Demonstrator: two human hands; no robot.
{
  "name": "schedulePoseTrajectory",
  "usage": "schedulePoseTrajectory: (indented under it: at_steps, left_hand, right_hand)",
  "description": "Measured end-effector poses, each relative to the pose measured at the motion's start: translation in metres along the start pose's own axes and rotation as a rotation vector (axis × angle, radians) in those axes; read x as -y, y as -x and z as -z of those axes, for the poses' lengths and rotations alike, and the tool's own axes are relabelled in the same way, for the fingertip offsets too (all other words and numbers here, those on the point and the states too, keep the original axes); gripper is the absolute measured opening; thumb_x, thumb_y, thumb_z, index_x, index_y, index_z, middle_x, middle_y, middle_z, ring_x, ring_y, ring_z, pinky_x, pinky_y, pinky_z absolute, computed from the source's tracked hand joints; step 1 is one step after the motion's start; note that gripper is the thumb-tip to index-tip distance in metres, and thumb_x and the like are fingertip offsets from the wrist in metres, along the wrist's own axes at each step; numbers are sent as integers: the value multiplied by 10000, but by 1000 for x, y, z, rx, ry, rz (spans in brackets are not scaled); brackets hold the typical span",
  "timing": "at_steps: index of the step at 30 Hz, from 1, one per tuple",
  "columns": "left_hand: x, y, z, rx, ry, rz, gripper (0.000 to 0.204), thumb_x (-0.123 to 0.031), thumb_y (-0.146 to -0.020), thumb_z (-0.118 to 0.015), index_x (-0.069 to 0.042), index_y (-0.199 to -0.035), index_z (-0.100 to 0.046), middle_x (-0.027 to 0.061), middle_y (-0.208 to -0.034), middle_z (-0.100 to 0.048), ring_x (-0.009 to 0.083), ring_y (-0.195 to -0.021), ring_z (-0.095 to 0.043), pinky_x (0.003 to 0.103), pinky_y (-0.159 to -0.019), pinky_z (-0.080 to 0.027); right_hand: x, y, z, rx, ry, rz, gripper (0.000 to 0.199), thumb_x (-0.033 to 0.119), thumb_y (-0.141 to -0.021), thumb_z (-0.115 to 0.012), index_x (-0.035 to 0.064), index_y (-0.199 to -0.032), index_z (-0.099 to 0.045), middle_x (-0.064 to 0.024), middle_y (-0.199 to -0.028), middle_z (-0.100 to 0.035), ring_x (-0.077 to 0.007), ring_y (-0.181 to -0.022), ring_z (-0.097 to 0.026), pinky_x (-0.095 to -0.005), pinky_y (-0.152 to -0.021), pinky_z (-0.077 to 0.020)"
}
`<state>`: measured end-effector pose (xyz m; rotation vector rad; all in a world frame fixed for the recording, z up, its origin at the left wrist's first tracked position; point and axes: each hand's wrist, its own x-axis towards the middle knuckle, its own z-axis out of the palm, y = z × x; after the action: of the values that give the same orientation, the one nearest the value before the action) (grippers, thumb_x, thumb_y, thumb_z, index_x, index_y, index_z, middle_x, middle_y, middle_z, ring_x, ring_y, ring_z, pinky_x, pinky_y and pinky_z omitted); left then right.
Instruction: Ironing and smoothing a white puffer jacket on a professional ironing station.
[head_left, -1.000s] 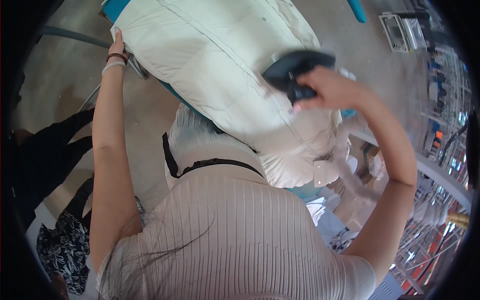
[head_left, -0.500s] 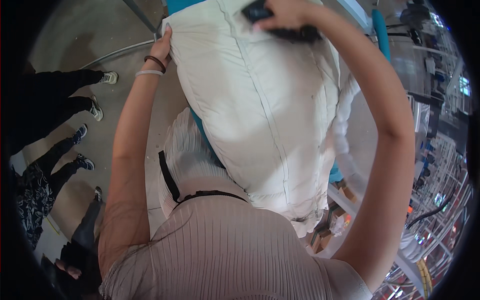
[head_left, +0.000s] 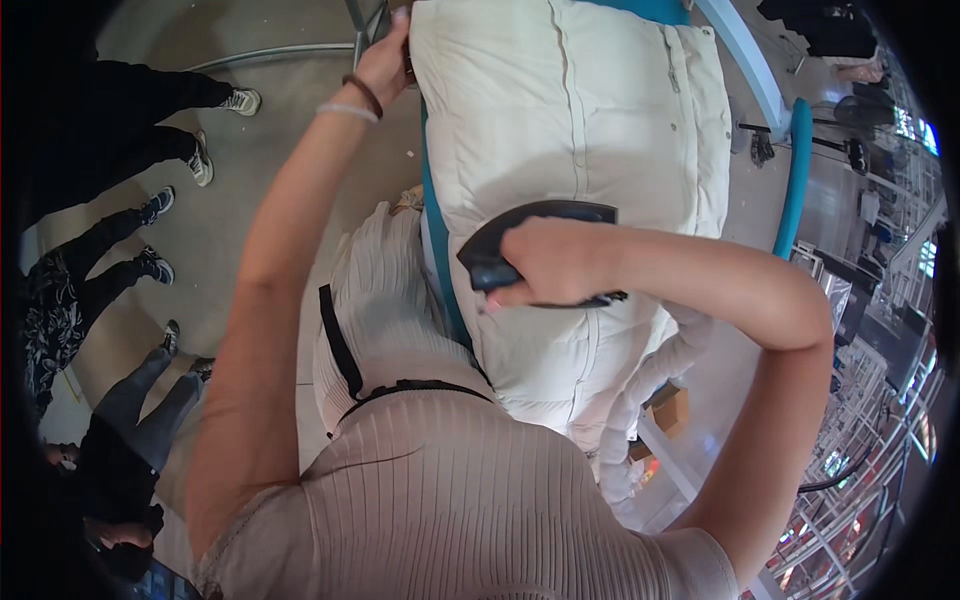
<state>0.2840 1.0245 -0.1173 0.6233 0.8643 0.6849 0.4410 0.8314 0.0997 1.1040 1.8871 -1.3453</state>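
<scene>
**Pressing a pale padded jacket on a teal board**

Pressing is the work in hand: our right hand (head_left: 555, 262) is closed around a dark iron (head_left: 530, 250), fingers wrapped over its body, and the iron rests flat on the cream quilted jacket (head_left: 580, 130). The jacket lies along the teal ironing board (head_left: 440, 270), running from the top of the view down toward our chest, its seams and small snaps facing up and one puffy sleeve (head_left: 650, 390) hanging off the lower right edge. Our left hand (head_left: 385, 60) reaches to the far upper corner and grips the jacket's edge there; the fingers curl over it, though we cannot tell how firmly.

To do this well, we judge that the fabric should be held taut from that corner while the iron glides along the quilting lines rather than across them, and that it should skirt the snaps and not linger on the padding.

Counting what shows: one iron, one jacket, one board with a light blue curved rail (head_left: 795, 170) beside it, two bands on our left wrist (head_left: 355, 100). On the concrete floor (head_left: 260, 200) at the left stand bystanders, well apart from the board; we count about four sneakers (head_left: 240, 100).
</scene>
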Motion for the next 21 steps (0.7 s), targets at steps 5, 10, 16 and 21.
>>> schedulePoseTrajectory:
  at_steps: [5, 10, 16, 21]
  left_hand:
    - [91, 104, 42, -558, 85, -3, 671, -676, -923, -288, -76, -942, -588, 54, -842, -621, 162, -764, -586, 315, -706, -482]
    - [91, 160, -26, -178, -441, 185, 609, -610, -915, -444, -39, -825, -635, 27, -735, -616, 101, -682, -562, 262, -616, -459]
    - [88, 150, -41, 179, -648, -137, 476, -409, -944, -560, 58, -989, -639, -8, -848, -628, 41, -774, -507, 223, -693, -437]
    - [99, 139, -19, 171, -829, -408, 512, -433, -968, -498, 37, -802, -612, -63, -663, -521, 43, -648, -418, 244, -534, -347]
  right_hand:
    - [-33, -88, 85, -492, 61, 119, 486, 476, -881, -576, 14, -769, -678, -128, -557, -610, -238, -422, -592, -362, -406, -495]
    - [-71, -48, 229, -1095, 576, -122, 498, 491, -817, -657, -6, -787, -667, -159, -719, -655, -315, -650, -619, -411, -667, -494]
    - [26, 101, 110, -880, -19, -369, 569, 508, -872, -603, -22, -663, -590, -90, -566, -544, -195, -450, -500, -349, -501, -448]
    - [12, 96, -130, -976, -275, -376, 553, 531, -776, -677, -20, -748, -638, -229, -724, -594, -387, -669, -594, -439, -635, -476]
